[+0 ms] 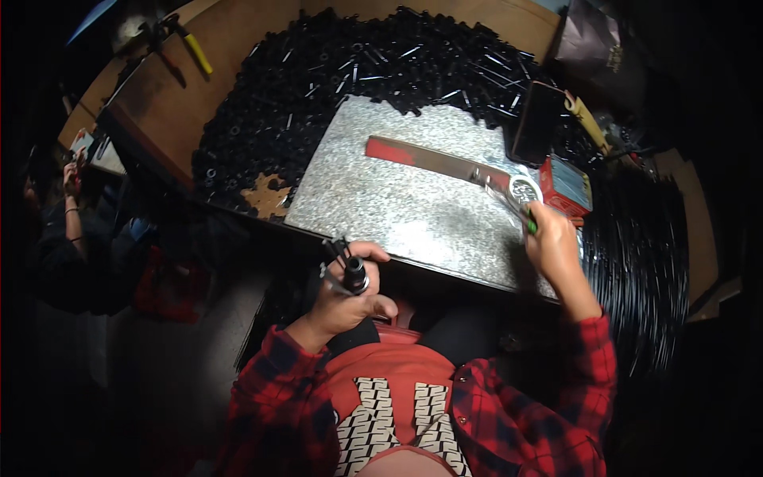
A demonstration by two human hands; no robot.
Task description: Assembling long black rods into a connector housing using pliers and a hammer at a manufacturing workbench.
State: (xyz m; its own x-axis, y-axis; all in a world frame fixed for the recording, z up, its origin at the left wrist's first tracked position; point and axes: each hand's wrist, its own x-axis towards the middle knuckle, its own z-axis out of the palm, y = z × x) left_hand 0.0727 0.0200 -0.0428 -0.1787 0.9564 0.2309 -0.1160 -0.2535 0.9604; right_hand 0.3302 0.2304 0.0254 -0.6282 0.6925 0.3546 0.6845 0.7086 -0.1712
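I see my left hand [346, 298] clenched around a short black cylindrical part [354, 274], held close to my chest just below the near edge of the galvanised metal sheet [381, 191]; thin metal pins stick up from the grip, the part's long axis pointing up and away from me. My right hand [552, 238] is closed on a green-handled tool [528, 222], whose tip sits at a small round tin [524, 191] on the sheet's right side. So the tin lies up and right of the black part, well apart from it, and the right hand is far nearer to it. Touching the tin's right is a red and pale-blue box [566, 187], rectangular; behind it stands a dark phone [537, 121]. A red-ended flat bar [429, 159] runs diagonally toward the tin.
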